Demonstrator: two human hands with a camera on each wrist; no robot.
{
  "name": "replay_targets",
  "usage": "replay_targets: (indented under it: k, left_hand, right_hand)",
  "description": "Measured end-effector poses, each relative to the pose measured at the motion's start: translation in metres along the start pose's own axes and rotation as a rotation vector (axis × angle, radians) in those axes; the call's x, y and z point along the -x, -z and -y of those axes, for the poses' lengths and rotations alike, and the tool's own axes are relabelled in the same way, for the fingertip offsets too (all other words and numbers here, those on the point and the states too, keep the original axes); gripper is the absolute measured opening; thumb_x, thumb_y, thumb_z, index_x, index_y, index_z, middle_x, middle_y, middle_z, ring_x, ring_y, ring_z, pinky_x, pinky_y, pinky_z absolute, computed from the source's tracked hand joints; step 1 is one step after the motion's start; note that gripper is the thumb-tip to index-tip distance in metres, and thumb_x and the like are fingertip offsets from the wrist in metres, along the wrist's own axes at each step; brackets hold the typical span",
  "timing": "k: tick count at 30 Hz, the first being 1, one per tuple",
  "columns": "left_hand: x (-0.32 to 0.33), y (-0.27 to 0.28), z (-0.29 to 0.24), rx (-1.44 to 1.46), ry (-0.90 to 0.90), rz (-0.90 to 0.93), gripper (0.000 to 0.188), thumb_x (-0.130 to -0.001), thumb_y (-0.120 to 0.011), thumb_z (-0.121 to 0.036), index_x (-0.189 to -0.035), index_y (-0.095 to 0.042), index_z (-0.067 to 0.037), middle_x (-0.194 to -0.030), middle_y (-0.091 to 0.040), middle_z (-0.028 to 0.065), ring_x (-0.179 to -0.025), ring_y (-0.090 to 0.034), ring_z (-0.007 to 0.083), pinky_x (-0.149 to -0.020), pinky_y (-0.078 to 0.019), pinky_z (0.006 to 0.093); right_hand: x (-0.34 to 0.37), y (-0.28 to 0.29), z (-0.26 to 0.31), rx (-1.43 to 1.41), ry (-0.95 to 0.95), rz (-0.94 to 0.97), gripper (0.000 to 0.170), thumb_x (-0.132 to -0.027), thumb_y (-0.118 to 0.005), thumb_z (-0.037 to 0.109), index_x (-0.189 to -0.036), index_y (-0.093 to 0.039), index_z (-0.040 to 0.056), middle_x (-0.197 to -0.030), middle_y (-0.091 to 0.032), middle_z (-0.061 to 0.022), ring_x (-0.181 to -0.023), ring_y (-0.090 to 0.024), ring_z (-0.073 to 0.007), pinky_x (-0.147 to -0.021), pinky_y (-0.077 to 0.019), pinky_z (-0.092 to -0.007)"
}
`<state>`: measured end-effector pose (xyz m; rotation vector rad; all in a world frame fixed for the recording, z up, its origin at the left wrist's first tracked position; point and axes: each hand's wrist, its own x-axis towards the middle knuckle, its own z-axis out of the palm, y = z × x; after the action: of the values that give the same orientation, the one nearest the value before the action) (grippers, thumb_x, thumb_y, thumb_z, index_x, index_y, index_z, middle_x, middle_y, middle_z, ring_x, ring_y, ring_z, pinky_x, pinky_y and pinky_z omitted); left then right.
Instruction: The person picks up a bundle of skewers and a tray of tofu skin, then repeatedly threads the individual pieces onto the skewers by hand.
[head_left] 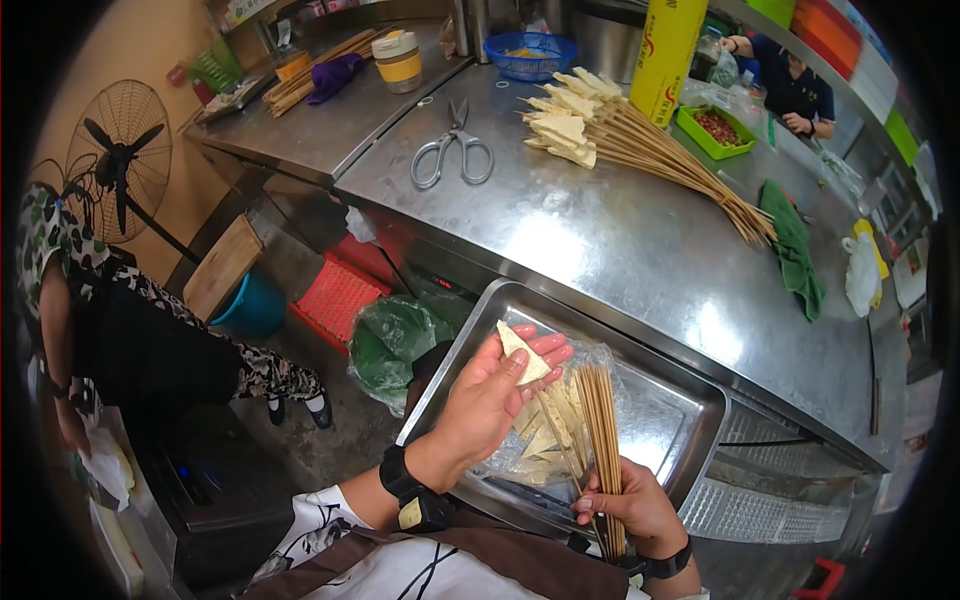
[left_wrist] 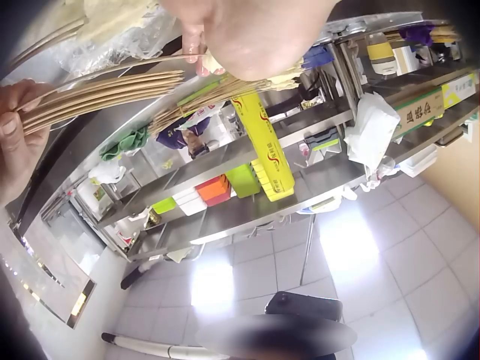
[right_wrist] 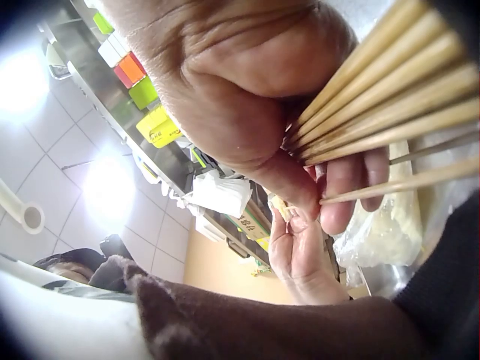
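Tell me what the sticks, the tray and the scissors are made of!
Sticks: probably bamboo or wood, unpainted; they're tan with lengthwise streaks.
Tray: shiny metal, perhaps steel; it reflects light.
Scissors: smooth grey metal, seemingly handles too; they gleam.

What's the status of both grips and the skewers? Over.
Left grip pinching pale triangular piece. Right grip holding bundled skewers, one angled apart. Loose pale pieces below in tray; crumpled plastic film beside them, possible snag.
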<state>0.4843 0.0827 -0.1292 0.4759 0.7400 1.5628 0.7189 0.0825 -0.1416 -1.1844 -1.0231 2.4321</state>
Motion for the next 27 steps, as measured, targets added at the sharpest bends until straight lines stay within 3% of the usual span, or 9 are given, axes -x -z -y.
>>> replay_targets:
  k: [13,20,25,27]
  left_hand:
    - [0.001,0.006,0.012,0.003,-0.033,0.127,0.027,-0.097,-0.042,-0.019,-0.121,-0.040,-0.006,-0.100,-0.055,0.0078,-0.111,-0.054,0.0282,-0.101,-0.0387,0.0444]
    - [0.005,0.003,0.019,0.015,-0.017,0.124,0.021,-0.098,-0.041,-0.020,-0.115,-0.043,-0.008,-0.096,-0.053,0.0050,-0.107,-0.055,0.0257,-0.101,-0.0381,0.0440]
    - [0.007,0.005,0.024,0.082,-0.019,0.159,0.017,-0.098,-0.040,-0.021,-0.112,-0.043,-0.010,-0.096,-0.053,0.0046,-0.108,-0.054,0.0249,-0.100,-0.0378,0.0438]
    - [0.008,0.006,0.026,0.066,-0.025,0.169,0.017,-0.099,-0.037,-0.020,-0.112,-0.042,-0.011,-0.097,-0.051,0.0051,-0.109,-0.054,0.0256,-0.100,-0.0383,0.0440]
  right_hand:
    - [0.000,0.000,-0.001,0.003,0.012,-0.020,0.019,-0.079,-0.066,-0.005,-0.089,-0.051,0.0001,-0.076,-0.059,-0.0076,-0.067,-0.064,-0.0183,-0.062,-0.0544,-0.0278]
    - [0.000,-0.004,0.000,-0.028,0.027,-0.031,0.019,-0.078,-0.066,-0.006,-0.089,-0.051,0.0003,-0.076,-0.059,-0.0075,-0.066,-0.064,-0.0185,-0.061,-0.0538,-0.0275]
    - [0.000,-0.005,0.000,0.000,0.039,-0.069,0.021,-0.075,-0.065,-0.008,-0.084,-0.050,0.0032,-0.071,-0.061,-0.0093,-0.060,-0.064,-0.0185,-0.070,-0.0542,-0.0319]
    - [-0.001,-0.003,-0.001,-0.008,0.043,-0.054,0.020,-0.077,-0.066,-0.007,-0.086,-0.051,0.0018,-0.073,-0.060,-0.0084,-0.063,-0.064,-0.0186,-0.065,-0.0538,-0.0297]
